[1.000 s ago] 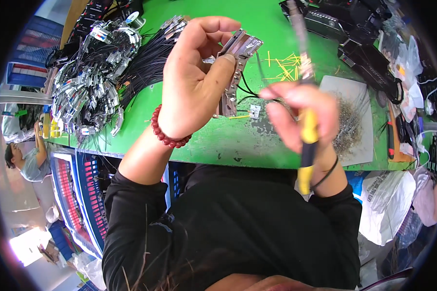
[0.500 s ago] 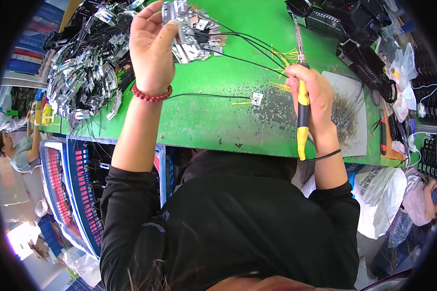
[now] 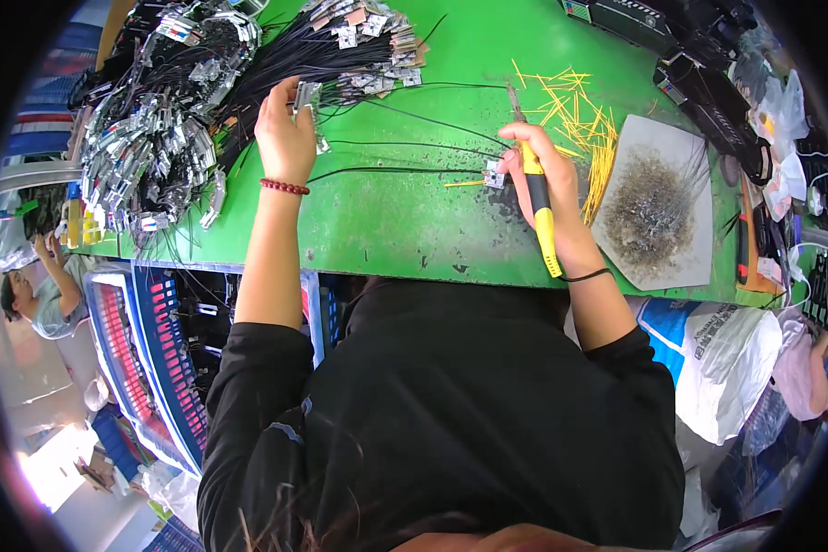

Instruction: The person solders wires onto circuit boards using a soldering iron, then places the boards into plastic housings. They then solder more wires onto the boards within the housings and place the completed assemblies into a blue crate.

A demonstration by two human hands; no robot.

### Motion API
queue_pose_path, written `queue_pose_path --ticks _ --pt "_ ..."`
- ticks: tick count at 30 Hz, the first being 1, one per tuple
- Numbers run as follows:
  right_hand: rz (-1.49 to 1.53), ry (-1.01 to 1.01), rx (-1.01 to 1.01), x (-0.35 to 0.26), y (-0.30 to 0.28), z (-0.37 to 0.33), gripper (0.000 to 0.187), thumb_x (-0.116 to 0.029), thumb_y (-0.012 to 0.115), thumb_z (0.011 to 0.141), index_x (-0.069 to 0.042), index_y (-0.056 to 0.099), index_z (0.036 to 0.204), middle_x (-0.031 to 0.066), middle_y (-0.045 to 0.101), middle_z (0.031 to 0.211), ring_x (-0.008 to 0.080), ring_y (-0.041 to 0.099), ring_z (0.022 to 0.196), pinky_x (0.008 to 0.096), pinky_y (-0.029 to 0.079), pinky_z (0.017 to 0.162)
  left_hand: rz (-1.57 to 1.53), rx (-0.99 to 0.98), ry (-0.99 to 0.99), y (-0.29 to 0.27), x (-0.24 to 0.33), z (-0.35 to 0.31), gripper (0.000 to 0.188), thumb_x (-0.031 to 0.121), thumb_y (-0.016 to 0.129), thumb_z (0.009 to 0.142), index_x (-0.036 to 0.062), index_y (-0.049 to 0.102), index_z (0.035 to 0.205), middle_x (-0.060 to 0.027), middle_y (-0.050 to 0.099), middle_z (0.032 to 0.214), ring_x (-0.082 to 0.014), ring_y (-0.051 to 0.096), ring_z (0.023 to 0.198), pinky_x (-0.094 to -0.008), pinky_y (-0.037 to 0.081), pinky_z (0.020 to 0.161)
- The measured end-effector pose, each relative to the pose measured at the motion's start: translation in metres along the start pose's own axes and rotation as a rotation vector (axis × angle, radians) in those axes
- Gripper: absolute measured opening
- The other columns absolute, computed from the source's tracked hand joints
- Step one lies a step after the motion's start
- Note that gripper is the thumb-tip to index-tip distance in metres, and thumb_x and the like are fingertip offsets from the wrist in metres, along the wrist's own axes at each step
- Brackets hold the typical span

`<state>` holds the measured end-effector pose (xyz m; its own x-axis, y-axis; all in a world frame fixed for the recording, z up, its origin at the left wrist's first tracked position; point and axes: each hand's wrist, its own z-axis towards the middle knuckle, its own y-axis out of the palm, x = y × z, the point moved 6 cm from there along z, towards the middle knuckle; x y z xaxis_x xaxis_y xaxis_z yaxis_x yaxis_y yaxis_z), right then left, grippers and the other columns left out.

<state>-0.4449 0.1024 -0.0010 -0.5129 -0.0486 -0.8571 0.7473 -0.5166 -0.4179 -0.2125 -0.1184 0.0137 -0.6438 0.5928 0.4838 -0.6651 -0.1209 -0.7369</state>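
Observation:
My right hand (image 3: 554, 175) is closed round a soldering iron (image 3: 543, 225) with a yellow and black handle, its tip pointing away from me. Between that hand and my left, several thin black cables (image 3: 405, 143) stretch across the green bench. By my right fingers lies a small white circuit board (image 3: 494, 175) at the cable ends, with a yellow stick (image 3: 463, 184) beside it. My left hand (image 3: 285, 138), wearing a red bead bracelet, has thumb and fingers closed on silver metal pieces (image 3: 310, 103) at the cables' other end.
A large heap of silver parts on black cables (image 3: 161, 129) lies at left, with a cable bundle (image 3: 368, 46) behind. Yellow solder sticks (image 3: 598, 152) are scattered right of centre. A grey sheet (image 3: 708, 221) bears dark residue. Black casings (image 3: 708, 120) stand far right; blue crates (image 3: 170, 368) lower left.
My left hand has come down nearer to me with the metal pieces. My right hand and the iron have shifted left, closer to the small board. The view has also moved slightly.

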Motion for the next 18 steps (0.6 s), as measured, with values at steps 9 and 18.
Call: queue_pose_path --ticks 9,18 --pt "0.269 0.053 -0.070 -0.001 0.017 -0.001 0.026 0.001 0.060 0.083 -0.010 0.056 0.106 0.0057 0.060 0.072 0.0146 0.065 0.067 0.0268 0.049 0.058 -0.311 -0.619 0.306 0.053 0.150 -0.043 0.021 0.010 0.065 0.079 0.0009 0.064 0.099 -0.0165 0.066 0.093 -0.0318 0.063 0.084 -0.0375 0.050 0.075" --pt "0.171 0.169 -0.075 0.019 -0.010 -0.010 0.031 0.004 0.058 0.086 -0.002 0.048 0.115 0.0074 0.062 0.084 0.0109 0.059 0.077 0.0243 0.047 0.071 -0.510 -0.754 0.201 0.072 0.152 -0.053 0.009 0.007 0.064 0.082 0.0012 0.065 0.089 -0.0141 0.066 0.083 -0.0297 0.064 0.074 -0.0347 0.051 0.064"
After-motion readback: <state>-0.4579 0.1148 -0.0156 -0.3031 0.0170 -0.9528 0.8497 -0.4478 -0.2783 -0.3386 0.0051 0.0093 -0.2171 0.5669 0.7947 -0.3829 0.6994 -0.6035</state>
